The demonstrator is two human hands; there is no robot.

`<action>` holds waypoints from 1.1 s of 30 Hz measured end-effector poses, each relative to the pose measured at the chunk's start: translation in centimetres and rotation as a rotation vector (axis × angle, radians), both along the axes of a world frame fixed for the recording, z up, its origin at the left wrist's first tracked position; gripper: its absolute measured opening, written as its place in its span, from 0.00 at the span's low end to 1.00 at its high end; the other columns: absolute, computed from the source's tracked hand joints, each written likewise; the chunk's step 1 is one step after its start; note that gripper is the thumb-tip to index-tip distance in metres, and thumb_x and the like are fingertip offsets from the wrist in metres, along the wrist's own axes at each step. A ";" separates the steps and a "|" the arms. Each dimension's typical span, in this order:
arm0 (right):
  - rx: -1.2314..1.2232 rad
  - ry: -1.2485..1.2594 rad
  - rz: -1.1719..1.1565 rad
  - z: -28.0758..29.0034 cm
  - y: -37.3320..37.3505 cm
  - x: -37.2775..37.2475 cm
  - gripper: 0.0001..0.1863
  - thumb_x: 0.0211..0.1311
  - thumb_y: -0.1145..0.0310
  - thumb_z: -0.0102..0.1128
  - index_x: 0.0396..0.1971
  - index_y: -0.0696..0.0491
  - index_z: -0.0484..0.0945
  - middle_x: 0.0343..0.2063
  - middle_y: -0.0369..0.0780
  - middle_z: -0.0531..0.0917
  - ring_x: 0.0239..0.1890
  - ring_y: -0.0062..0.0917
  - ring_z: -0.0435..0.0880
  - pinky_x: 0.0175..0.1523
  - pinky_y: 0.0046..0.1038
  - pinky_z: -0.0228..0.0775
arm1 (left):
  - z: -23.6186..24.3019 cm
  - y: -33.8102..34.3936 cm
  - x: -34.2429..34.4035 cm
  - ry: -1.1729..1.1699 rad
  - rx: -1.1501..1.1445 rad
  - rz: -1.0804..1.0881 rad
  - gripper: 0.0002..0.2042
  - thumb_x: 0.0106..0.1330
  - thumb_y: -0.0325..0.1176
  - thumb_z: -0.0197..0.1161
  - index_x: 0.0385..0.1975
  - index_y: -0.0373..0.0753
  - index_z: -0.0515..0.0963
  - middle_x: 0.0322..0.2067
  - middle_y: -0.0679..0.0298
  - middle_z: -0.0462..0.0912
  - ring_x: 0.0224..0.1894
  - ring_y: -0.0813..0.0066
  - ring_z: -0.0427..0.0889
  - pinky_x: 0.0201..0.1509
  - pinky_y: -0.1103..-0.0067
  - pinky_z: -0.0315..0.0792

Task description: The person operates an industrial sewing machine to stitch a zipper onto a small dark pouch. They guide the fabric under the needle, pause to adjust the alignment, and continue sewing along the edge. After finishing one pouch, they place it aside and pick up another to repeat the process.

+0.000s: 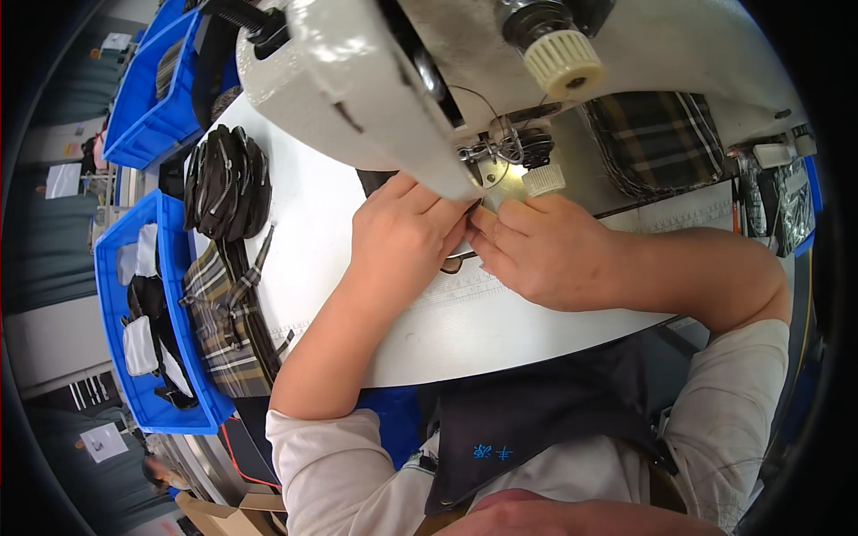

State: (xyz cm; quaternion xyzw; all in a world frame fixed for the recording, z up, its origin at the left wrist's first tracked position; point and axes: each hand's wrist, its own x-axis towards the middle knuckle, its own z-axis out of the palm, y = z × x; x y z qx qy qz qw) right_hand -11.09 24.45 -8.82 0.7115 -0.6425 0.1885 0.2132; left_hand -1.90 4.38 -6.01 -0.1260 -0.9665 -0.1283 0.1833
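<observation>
On my remote feed, 2 hands met at the near side of the sewing machine (344, 71). The right hand (554, 250) had its fingers closed on dark cloth (473, 209) beside the machine's head; the left hand (402, 230) bent over the same spot, though I couldn't tell its grip. Plaid fabric (657, 138) lay right of the machine, a black bundle (228, 183) left.
</observation>
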 end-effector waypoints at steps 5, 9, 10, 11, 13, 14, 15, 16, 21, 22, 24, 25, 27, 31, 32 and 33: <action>0.080 0.001 0.026 0.1 0.2 -0.1 0.19 0.58 0.68 0.63 0.46 0.64 0.86 0.45 0.46 0.87 0.37 0.27 0.79 0.35 0.28 0.71 | -0.2 -0.7 0.2 0.010 -0.004 -0.032 0.14 0.51 0.22 0.75 0.38 0.40 0.88 0.44 0.63 0.90 0.50 0.58 0.87 0.47 0.70 0.84; 0.093 -0.001 0.032 0.1 0.2 -0.1 0.19 0.58 0.68 0.63 0.46 0.64 0.86 0.43 0.46 0.87 0.35 0.26 0.79 0.34 0.28 0.71 | -0.6 -0.8 0.1 0.026 -0.018 -0.024 0.14 0.54 0.27 0.73 0.41 0.46 0.89 0.46 0.69 0.90 0.44 0.66 0.88 0.46 0.72 0.82; 0.087 0.002 0.031 0.1 0.2 -0.1 0.19 0.58 0.68 0.63 0.46 0.64 0.86 0.44 0.46 0.87 0.35 0.26 0.79 0.34 0.28 0.71 | -0.7 -0.9 0.1 0.026 -0.021 -0.025 0.14 0.54 0.27 0.73 0.42 0.46 0.89 0.46 0.69 0.90 0.43 0.66 0.88 0.45 0.72 0.82; 0.080 0.005 0.032 0.1 0.2 -0.1 0.19 0.58 0.69 0.63 0.46 0.64 0.85 0.44 0.46 0.87 0.35 0.26 0.79 0.34 0.28 0.71 | -0.7 -0.9 0.1 0.026 -0.025 -0.025 0.14 0.54 0.27 0.73 0.42 0.47 0.89 0.47 0.69 0.90 0.43 0.65 0.88 0.44 0.72 0.82; 0.088 0.012 0.028 0.0 0.2 -0.1 0.19 0.58 0.68 0.64 0.46 0.64 0.85 0.44 0.46 0.87 0.36 0.27 0.79 0.34 0.28 0.71 | -0.3 -0.6 0.2 -0.013 0.000 -0.013 0.15 0.52 0.23 0.74 0.41 0.43 0.89 0.45 0.65 0.90 0.47 0.61 0.87 0.45 0.71 0.83; 0.104 0.017 0.024 0.1 0.2 -0.1 0.20 0.58 0.67 0.65 0.46 0.64 0.85 0.45 0.46 0.87 0.36 0.27 0.79 0.35 0.29 0.71 | -0.1 -0.4 0.2 -0.032 0.012 -0.006 0.15 0.51 0.22 0.74 0.40 0.41 0.89 0.44 0.63 0.89 0.49 0.59 0.87 0.46 0.70 0.83; 0.119 0.021 0.020 0.1 0.3 -0.1 0.20 0.58 0.65 0.66 0.47 0.63 0.85 0.46 0.45 0.86 0.36 0.27 0.79 0.36 0.29 0.71 | 0.0 -0.4 0.1 -0.053 0.022 -0.002 0.15 0.51 0.22 0.74 0.41 0.41 0.88 0.44 0.64 0.89 0.49 0.59 0.87 0.46 0.70 0.83; 0.114 0.014 0.010 0.2 0.2 0.0 0.18 0.59 0.65 0.66 0.45 0.62 0.86 0.42 0.43 0.86 0.37 0.27 0.80 0.37 0.29 0.72 | 0.0 -0.4 0.2 -0.074 0.032 0.006 0.15 0.51 0.22 0.73 0.41 0.41 0.88 0.44 0.64 0.89 0.48 0.59 0.87 0.46 0.70 0.83; 0.176 -0.034 -0.014 0.3 0.2 0.2 0.27 0.57 0.54 0.73 0.50 0.59 0.85 0.50 0.44 0.86 0.40 0.28 0.80 0.44 0.31 0.73 | 0.6 -0.2 -0.1 -0.091 0.095 0.001 0.14 0.54 0.22 0.72 0.42 0.40 0.88 0.44 0.65 0.89 0.47 0.59 0.86 0.47 0.69 0.83; 0.163 -0.036 -0.019 0.4 0.2 0.2 0.25 0.58 0.55 0.72 0.48 0.59 0.85 0.45 0.42 0.85 0.40 0.29 0.81 0.43 0.31 0.73 | 0.5 -0.2 -0.1 -0.081 0.102 0.004 0.14 0.55 0.22 0.72 0.42 0.40 0.88 0.44 0.65 0.89 0.47 0.58 0.86 0.48 0.68 0.83; 0.135 -0.039 -0.029 0.5 0.0 0.2 0.20 0.61 0.58 0.69 0.43 0.60 0.85 0.34 0.39 0.84 0.38 0.29 0.82 0.42 0.31 0.73 | 0.5 -0.2 -0.2 -0.073 0.097 0.019 0.14 0.56 0.23 0.72 0.43 0.39 0.88 0.44 0.65 0.89 0.47 0.58 0.86 0.48 0.68 0.83; 0.121 -0.052 -0.031 0.4 -0.1 0.1 0.20 0.61 0.57 0.69 0.43 0.60 0.84 0.35 0.40 0.84 0.38 0.30 0.82 0.42 0.32 0.73 | 0.4 -0.3 -0.3 -0.074 0.085 0.028 0.13 0.57 0.24 0.72 0.43 0.40 0.88 0.44 0.65 0.89 0.47 0.58 0.86 0.48 0.68 0.83; 0.093 -0.077 -0.035 0.3 -0.2 -0.2 0.20 0.61 0.57 0.69 0.43 0.59 0.83 0.36 0.41 0.83 0.38 0.31 0.83 0.42 0.33 0.73 | 0.2 -0.1 -0.3 -0.070 0.062 0.053 0.13 0.58 0.25 0.72 0.44 0.40 0.87 0.45 0.65 0.89 0.48 0.58 0.86 0.47 0.68 0.83; 0.173 -0.139 -0.065 0.5 -0.2 -0.5 0.22 0.61 0.56 0.70 0.44 0.59 0.82 0.39 0.42 0.83 0.40 0.32 0.83 0.44 0.34 0.73 | -0.3 0.2 -0.5 -0.038 0.016 0.094 0.12 0.60 0.26 0.72 0.45 0.40 0.87 0.46 0.65 0.89 0.47 0.59 0.87 0.46 0.69 0.83; 0.186 -0.150 -0.066 0.7 -0.2 -0.5 0.22 0.61 0.55 0.71 0.44 0.59 0.82 0.39 0.42 0.83 0.41 0.32 0.83 0.44 0.34 0.73 | -0.4 0.2 -0.4 -0.027 0.002 0.103 0.12 0.60 0.26 0.72 0.44 0.40 0.87 0.46 0.65 0.89 0.47 0.59 0.87 0.46 0.69 0.84; 0.198 -0.162 -0.068 0.9 -0.2 -0.6 0.22 0.61 0.54 0.71 0.44 0.58 0.82 0.40 0.42 0.83 0.42 0.32 0.83 0.45 0.34 0.73 | -0.4 0.2 -0.4 -0.033 -0.009 0.111 0.12 0.60 0.27 0.72 0.44 0.40 0.87 0.46 0.65 0.89 0.47 0.59 0.87 0.46 0.69 0.84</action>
